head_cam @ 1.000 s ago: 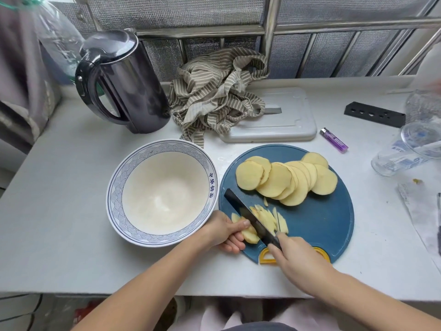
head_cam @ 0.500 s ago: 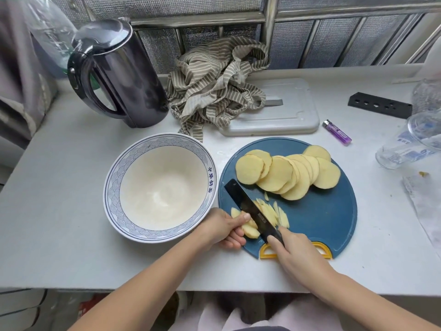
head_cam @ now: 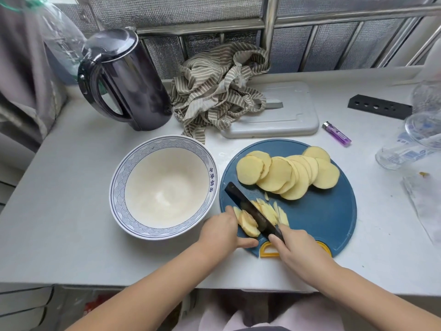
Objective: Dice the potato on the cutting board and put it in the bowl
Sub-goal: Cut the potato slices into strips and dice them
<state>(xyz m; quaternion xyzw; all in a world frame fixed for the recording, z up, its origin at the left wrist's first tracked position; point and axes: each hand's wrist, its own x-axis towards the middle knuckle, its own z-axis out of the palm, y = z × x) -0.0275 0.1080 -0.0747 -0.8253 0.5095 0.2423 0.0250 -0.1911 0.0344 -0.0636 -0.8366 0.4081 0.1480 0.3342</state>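
My right hand (head_cam: 296, 247) grips the black knife (head_cam: 250, 209), its blade running far-left across the round blue cutting board (head_cam: 322, 218). My left hand (head_cam: 220, 231) pinches stacked pale potato slices (head_cam: 248, 225) at its near-left edge, with open board rightward.

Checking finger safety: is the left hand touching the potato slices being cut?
Touching. Head view: the left hand holds the slice stack right beside the knife.
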